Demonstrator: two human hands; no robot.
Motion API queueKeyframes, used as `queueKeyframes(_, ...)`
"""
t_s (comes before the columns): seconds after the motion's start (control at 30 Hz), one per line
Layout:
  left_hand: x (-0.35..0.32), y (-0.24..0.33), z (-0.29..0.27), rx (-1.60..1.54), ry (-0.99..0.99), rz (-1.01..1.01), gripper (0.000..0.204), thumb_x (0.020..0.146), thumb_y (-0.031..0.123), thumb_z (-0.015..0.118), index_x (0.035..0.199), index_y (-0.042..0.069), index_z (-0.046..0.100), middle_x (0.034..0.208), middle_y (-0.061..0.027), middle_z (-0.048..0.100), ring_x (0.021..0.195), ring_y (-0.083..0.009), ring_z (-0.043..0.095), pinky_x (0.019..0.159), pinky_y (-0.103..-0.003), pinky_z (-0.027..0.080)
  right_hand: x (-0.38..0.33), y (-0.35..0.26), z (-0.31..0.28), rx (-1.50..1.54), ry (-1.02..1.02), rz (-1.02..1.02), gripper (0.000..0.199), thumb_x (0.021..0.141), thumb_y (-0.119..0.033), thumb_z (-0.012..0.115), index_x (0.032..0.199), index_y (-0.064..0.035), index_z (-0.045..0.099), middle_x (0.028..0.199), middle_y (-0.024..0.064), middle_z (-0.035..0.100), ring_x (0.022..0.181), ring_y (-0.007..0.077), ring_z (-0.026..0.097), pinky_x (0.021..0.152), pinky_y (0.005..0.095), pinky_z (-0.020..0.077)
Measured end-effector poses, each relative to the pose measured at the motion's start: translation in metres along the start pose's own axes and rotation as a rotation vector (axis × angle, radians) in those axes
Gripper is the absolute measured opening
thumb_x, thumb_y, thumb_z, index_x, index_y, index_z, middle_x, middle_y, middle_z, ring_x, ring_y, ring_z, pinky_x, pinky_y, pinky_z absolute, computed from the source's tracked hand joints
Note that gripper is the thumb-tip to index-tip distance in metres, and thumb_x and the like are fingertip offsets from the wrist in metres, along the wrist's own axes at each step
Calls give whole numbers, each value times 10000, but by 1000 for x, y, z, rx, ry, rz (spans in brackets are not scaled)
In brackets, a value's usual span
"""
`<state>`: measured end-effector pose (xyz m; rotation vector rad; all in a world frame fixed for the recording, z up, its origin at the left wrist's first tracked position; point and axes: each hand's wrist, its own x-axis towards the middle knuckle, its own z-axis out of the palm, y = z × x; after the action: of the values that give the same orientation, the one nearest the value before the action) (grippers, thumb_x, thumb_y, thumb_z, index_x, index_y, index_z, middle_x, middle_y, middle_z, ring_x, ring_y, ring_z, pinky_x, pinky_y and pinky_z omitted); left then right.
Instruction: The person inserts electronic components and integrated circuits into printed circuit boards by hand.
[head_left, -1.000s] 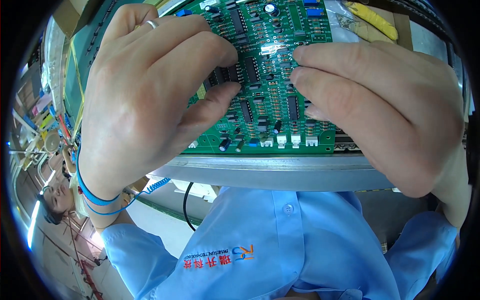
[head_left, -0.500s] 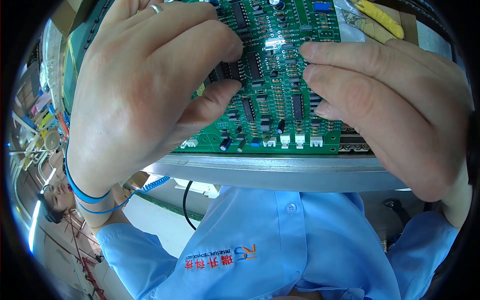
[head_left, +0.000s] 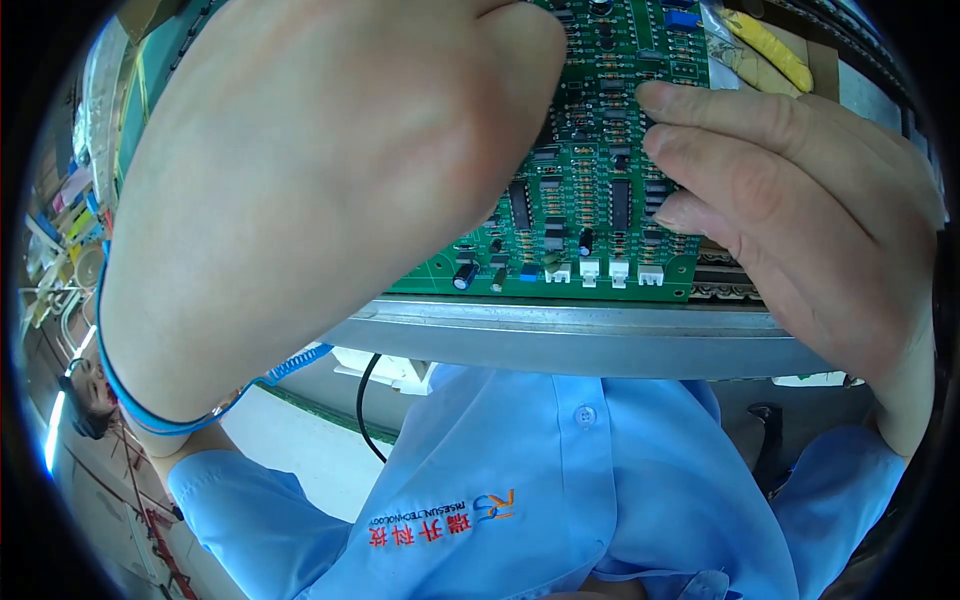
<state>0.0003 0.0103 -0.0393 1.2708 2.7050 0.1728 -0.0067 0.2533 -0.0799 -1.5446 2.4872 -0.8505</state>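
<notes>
A green circuit board (head_left: pixel 425 275) packed with chips, resistors, capacitors and white connectors lies before me. My left hand (head_left: pixel 340 150) is raised over its left part, large in the picture and covering much of the board. Its fingers are cut off at the top edge or hidden, so I cannot see whether they hold anything. A blue wrist strap (head_left: pixel 108 345) with a coiled cord circles that wrist. My right hand (head_left: pixel 790 190) rests on the board's right side, fingers stretched out and fingertips on the components, thumb apart from them.
A grey metal rail (head_left: pixel 570 340) runs along the board's near side. Beyond the board at the right lie yellow items (head_left: pixel 765 48) by cardboard (head_left: pixel 822 65). A black cable (head_left: pixel 364 405) hangs below the rail. Another person (head_left: pixel 90 395) is far left.
My left hand has lifted off the chips it was touching and come forward and up, its fingers leaving the picture. Board and right hand appear shifted slightly right together in view.
</notes>
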Motion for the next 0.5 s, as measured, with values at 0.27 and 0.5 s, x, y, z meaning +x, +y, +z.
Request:
queueKeyframes(0.27, 9, 2, 5, 17, -24, -84, 288, 632, 63, 790, 874, 49, 634, 833, -73, 591, 747, -220, 573, 680, -328, 449, 8, -5, 4, -27, 49, -35, 414, 623, -68, 817, 1003, 25, 679, 1043, 176, 699, 913, 288, 704, 731, 336, 593)
queueKeyframes(0.5, 7, 22, -5, 29, -69, -143, 284, 639, 59, 789, 877, 46, 635, 834, -78, 596, 749, -224, 578, 678, -328, 450, 10, -2, -4, -13, -43, -10, 416, 642, -155, 809, 1007, 10, 696, 1053, 147, 709, 855, 260, 706, 697, 317, 576)
